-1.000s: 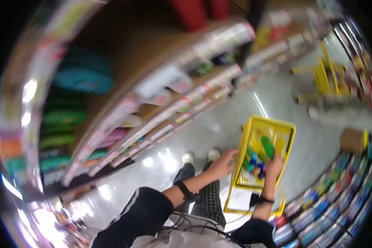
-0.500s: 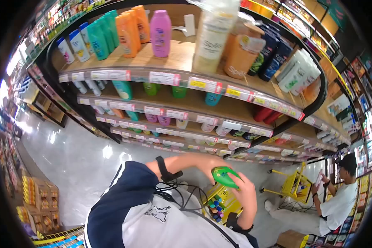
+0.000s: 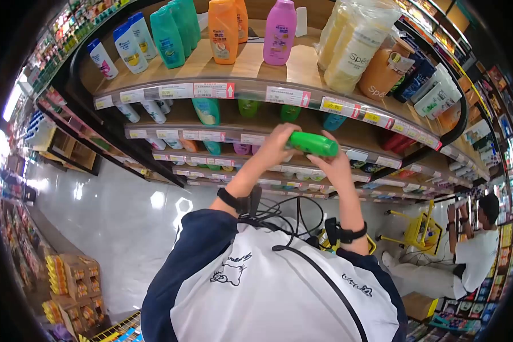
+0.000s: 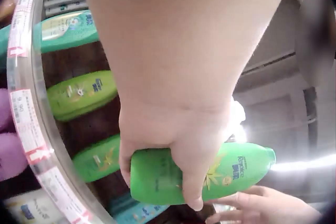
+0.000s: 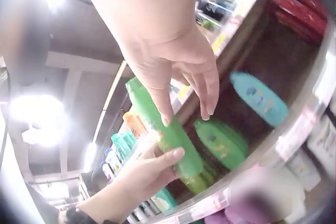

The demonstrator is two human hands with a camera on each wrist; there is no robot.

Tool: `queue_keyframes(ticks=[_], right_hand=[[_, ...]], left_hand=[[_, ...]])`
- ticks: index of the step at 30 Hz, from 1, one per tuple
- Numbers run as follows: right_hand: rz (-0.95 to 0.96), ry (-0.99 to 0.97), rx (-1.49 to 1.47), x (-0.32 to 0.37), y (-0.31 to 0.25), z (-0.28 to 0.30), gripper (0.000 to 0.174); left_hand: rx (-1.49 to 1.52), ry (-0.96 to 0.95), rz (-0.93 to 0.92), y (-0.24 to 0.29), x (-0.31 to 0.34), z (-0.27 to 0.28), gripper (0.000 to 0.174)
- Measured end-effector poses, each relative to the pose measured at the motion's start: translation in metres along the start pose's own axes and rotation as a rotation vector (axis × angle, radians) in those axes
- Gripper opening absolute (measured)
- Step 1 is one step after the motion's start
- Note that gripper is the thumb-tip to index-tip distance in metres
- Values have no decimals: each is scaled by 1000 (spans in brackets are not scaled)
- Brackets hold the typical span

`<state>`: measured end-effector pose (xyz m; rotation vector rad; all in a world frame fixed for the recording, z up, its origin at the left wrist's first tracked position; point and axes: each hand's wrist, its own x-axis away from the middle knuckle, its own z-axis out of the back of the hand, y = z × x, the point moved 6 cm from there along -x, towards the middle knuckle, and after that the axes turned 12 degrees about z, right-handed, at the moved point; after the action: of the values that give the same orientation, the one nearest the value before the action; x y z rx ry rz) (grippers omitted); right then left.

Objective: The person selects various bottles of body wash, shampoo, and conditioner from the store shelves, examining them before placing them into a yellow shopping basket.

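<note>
A green shampoo bottle (image 3: 313, 144) lies almost level in front of the shelf unit. My left hand (image 3: 279, 145) grips its base end, thumb and fingers around the sides, and the printed leaf label (image 4: 215, 175) shows beyond the thumb. My right hand (image 3: 333, 165) is beside the capped end; its fingers (image 5: 211, 95) are spread away from the bottle, while its thumb overlaps the bottle in the right wrist view. Behind, on the second shelf, stand a similar green bottle (image 5: 223, 142), a lighter green one (image 4: 84, 95) and a turquoise one (image 5: 260, 98).
The top shelf carries orange bottles (image 3: 223, 34), a purple bottle (image 3: 279, 34) and large pump bottles (image 3: 356, 48). Price labels (image 3: 288, 96) line the shelf edges. Black cables (image 3: 279, 214) hang by my chest. Another person (image 3: 476, 251) is at right near a yellow trolley (image 3: 422, 231).
The green bottle has risen from over the yellow basket to the shelf front. Earlier my right hand held it; now my left hand grips it and the right fingers are spread. The view has swung toward the shelves.
</note>
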<state>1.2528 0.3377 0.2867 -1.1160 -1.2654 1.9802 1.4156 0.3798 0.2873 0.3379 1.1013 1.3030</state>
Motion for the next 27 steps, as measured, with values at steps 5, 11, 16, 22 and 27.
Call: queue_keyframes(ticks=[5, 11, 16, 22, 27], right_hand=[[214, 18, 254, -33, 11, -37, 41], [283, 27, 316, -54, 35, -45, 39], [158, -22, 391, -70, 39, -48, 38], [118, -80, 517, -92, 40, -50, 36], [216, 35, 490, -107, 60, -45, 39]], left_hand=[[270, 15, 94, -57, -20, -5, 40], [131, -55, 221, -80, -31, -3, 45], [145, -79, 274, -93, -35, -4, 45], [115, -66, 291, -104, -40, -2, 54], [91, 3, 400, -106, -39, -4, 73]])
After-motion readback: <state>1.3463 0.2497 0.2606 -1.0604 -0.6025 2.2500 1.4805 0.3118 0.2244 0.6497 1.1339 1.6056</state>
